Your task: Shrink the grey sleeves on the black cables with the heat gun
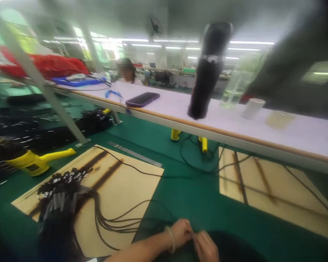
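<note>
My left hand [181,231], with a pale band at its wrist, is closed in a pinch low in the view, right of centre. My right hand [207,247] is closed just beside it, and the fingertips of both hands nearly meet. Something small and thin seems to be between them, too blurred to name. Several loose black cables [120,225] curve from the left towards my left hand; whether they reach its fingers cannot be told. They come from a thick bundle of black cables [57,214] with grey and white ends, lying on a scorched wooden board [133,182].
A yellow heat gun [34,162] lies at left beside dark cable piles [13,127]. Behind the board is a metal ruler [136,154]. A second board [278,193] lies right. The raised shelf [175,105] bears a phone [143,99] and a black bottle [209,72]. A person [128,71] is beyond.
</note>
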The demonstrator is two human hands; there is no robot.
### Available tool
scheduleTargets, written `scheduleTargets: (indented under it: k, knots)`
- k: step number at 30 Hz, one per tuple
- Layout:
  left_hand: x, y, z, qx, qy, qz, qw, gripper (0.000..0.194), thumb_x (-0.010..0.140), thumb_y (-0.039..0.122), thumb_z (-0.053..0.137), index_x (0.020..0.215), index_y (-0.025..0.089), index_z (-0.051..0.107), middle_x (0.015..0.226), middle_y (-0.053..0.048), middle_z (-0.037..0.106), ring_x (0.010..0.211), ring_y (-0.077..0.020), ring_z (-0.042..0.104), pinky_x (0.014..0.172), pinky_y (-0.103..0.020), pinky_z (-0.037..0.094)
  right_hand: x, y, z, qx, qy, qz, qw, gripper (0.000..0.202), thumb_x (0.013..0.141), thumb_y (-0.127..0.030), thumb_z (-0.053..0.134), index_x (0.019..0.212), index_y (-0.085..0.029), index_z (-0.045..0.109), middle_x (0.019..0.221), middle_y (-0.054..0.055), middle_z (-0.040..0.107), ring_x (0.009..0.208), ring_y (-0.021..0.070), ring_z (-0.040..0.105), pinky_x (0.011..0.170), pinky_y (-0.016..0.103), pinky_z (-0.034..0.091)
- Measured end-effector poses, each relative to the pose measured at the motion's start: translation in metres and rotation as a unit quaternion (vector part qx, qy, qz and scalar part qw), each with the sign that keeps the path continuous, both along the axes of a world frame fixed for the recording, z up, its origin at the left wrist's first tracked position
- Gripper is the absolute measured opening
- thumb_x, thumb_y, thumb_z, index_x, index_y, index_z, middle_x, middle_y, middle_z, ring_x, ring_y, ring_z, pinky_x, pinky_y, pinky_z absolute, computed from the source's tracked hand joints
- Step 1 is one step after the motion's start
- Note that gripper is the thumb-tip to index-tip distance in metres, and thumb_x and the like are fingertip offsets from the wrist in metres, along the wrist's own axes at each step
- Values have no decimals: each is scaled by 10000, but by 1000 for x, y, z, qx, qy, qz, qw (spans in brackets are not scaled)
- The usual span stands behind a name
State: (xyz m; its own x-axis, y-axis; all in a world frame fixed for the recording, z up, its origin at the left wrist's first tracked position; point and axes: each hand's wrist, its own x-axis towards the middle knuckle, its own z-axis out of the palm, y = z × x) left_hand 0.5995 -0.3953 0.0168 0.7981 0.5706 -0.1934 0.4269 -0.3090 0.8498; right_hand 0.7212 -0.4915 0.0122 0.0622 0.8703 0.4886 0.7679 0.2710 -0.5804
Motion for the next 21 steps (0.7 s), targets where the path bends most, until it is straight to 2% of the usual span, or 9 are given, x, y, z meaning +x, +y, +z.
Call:
scheduleTargets:
  k: [3, 10, 17, 21]
  knots:
    - [2, 8, -3, -11, -5, -12, 1000, 127, 751, 180, 576, 662, 179, 665, 670, -1, 560, 716, -136, 530, 706, -262, 421, 6, 5, -11, -5, -11, -9, 1000, 330, 926, -165, 356, 687, -169, 585, 612, 24, 514, 593, 129, 485, 558, 247, 388]
    - [5, 18, 5, -36, -22, -45, 998, 145, 723, 106, 540, 694, 163, 670, 704, 4, 576, 722, -117, 527, 722, -232, 417, 9, 7, -16, -11, 3, -30, 999, 247, 919, -149, 379, 868, -146, 621, 691, 45, 551, 662, 141, 501, 604, 256, 404]
    - [9, 16, 7, -14, -1, 4, 1000, 155, 692, 99, 517, 625, 138, 651, 678, 0, 552, 637, -102, 507, 616, -218, 403, 14, 8, -11, -47, -3, -4, 999, 248, 928, -182, 370, 870, -165, 610, 739, 33, 553, 697, 133, 505, 624, 245, 419]
    - [11, 15, 8, 21, 19, 40, 999, 160, 625, 64, 491, 577, 130, 629, 640, -1, 518, 591, -102, 471, 554, -221, 366, 13, 4, -10, -68, -25, -32, 997, 273, 931, -185, 346, 751, -158, 549, 722, 33, 511, 697, 143, 474, 615, 259, 386]
